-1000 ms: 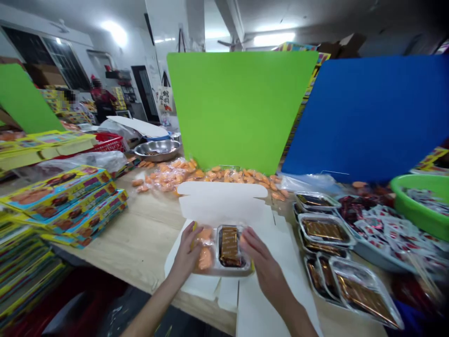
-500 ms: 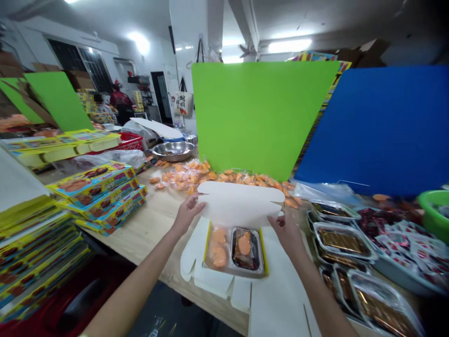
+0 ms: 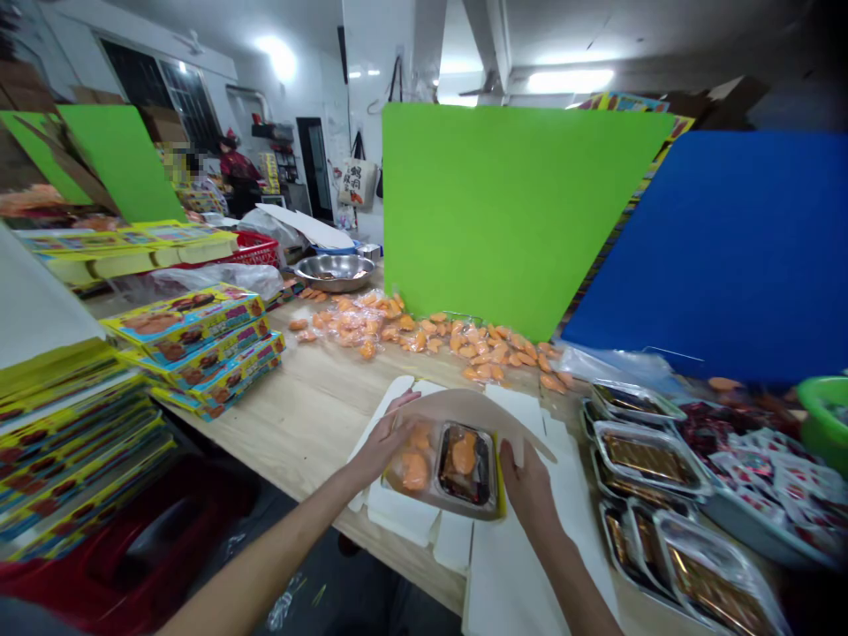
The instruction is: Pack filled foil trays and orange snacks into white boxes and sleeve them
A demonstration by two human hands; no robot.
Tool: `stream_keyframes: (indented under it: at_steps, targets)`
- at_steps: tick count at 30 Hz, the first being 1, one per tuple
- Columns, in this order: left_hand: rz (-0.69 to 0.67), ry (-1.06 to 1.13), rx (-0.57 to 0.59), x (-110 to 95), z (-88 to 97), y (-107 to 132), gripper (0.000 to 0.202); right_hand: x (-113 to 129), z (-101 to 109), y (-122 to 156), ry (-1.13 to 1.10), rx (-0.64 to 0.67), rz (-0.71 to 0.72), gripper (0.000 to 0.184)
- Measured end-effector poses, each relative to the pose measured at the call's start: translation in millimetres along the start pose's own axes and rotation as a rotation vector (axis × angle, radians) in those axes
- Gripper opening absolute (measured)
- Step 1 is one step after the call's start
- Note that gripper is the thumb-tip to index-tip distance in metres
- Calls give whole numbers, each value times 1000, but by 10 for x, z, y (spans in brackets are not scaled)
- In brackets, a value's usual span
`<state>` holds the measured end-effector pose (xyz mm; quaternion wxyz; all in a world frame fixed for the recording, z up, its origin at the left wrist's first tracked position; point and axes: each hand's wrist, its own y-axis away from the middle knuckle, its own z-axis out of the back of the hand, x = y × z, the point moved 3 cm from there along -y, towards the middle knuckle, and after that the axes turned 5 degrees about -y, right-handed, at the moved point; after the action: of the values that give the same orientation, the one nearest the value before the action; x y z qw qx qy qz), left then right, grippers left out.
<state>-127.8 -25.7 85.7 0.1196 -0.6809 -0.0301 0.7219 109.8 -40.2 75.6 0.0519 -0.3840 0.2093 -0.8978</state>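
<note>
A white cardboard box (image 3: 411,521) lies open on the wooden table (image 3: 311,415) in front of me. Inside it sits a clear plastic tray (image 3: 443,459) with orange snack packets on the left and a dark brown slab with one orange packet on it on the right. The box's lid flap (image 3: 477,408) is tilted down over the tray's far side. My left hand (image 3: 384,442) grips the lid's left edge with curled fingers. At the lid's right edge, beside the tray, my right hand (image 3: 526,481) is closed on it.
Loose orange packets (image 3: 424,334) lie scattered by a green board (image 3: 510,212); a blue board (image 3: 715,256) stands right. Filled foil-look trays (image 3: 649,450) line the right. Stacked yellow printed boxes (image 3: 199,340) are at left, a steel bowl (image 3: 335,272) behind. A person stands far back left.
The lid stood upright before; both hands have pulled it toward me and down over the tray. Earlier still, the hands were settling the tray into the box.
</note>
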Motion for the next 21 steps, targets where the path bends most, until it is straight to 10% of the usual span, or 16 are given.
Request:
stream_keyframes:
  at_steps: [13, 21]
  targets:
    - [-408, -460, 471, 201, 263, 108, 67, -257, -50, 236, -116, 47, 231, 46]
    - [-506, -735, 702, 99, 409, 127, 68, -301, 207, 384, 25, 498, 325, 70]
